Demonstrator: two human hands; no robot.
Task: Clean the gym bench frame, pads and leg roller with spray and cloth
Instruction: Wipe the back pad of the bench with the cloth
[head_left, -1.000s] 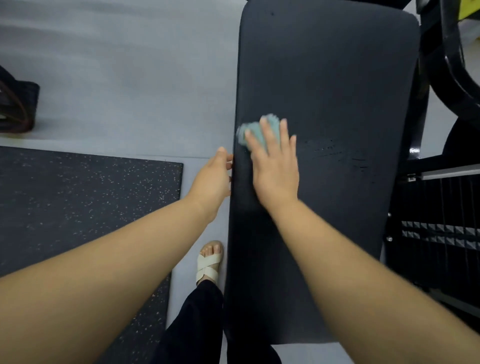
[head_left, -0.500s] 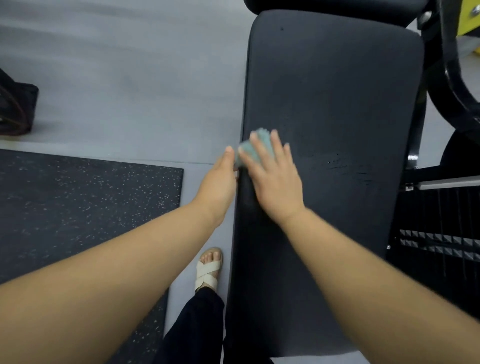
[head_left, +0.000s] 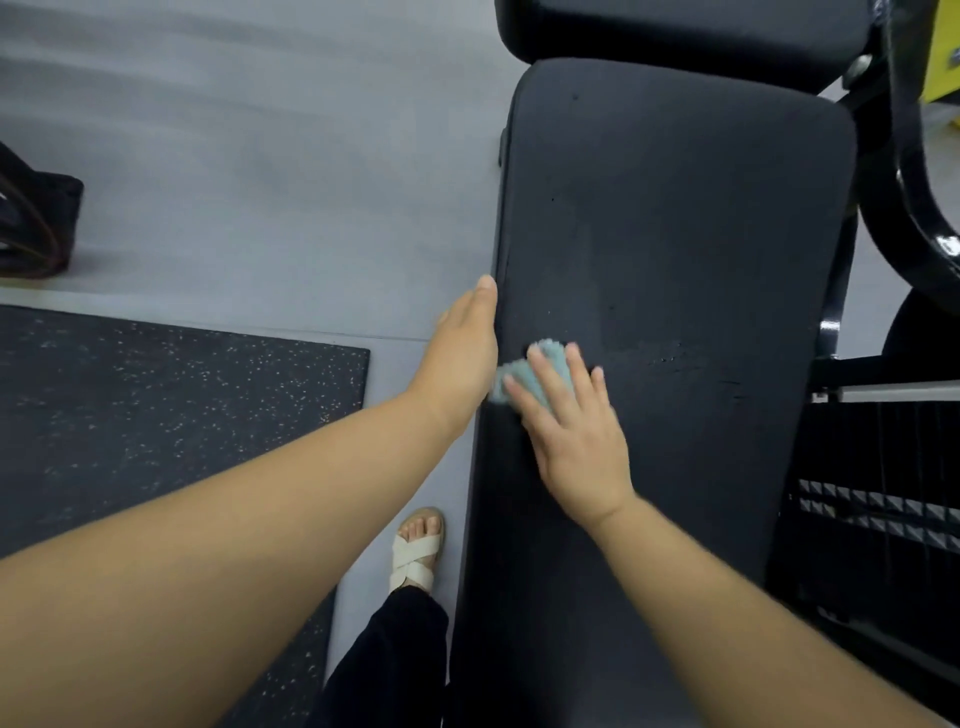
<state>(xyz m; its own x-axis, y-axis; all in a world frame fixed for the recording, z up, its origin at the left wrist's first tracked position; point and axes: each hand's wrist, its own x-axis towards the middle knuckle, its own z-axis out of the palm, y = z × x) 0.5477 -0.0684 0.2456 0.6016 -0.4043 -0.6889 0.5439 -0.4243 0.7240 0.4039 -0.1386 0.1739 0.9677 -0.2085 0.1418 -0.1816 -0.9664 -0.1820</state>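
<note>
A long black bench pad (head_left: 675, 260) runs up the middle right of the head view, with a second black pad (head_left: 675, 31) beyond its far end. My right hand (head_left: 576, 436) lies flat on the pad near its left edge and presses a light blue cloth (head_left: 540, 376) under its fingers. My left hand (head_left: 462, 353) rests against the pad's left side edge, fingers together and pointing away, holding nothing. The cloth touches the left hand's edge. No spray bottle is in view.
Black frame tubes (head_left: 914, 182) and a metal bar (head_left: 893, 389) stand to the right of the pad. A speckled rubber mat (head_left: 156, 415) covers the floor at left, with a dark bag (head_left: 36, 223) beyond it. My sandalled foot (head_left: 418, 551) stands beside the bench.
My right hand has drawn the cloth back toward me along the pad's left edge. The left hand stayed on the side edge, and the view tilted up, showing the far pad.
</note>
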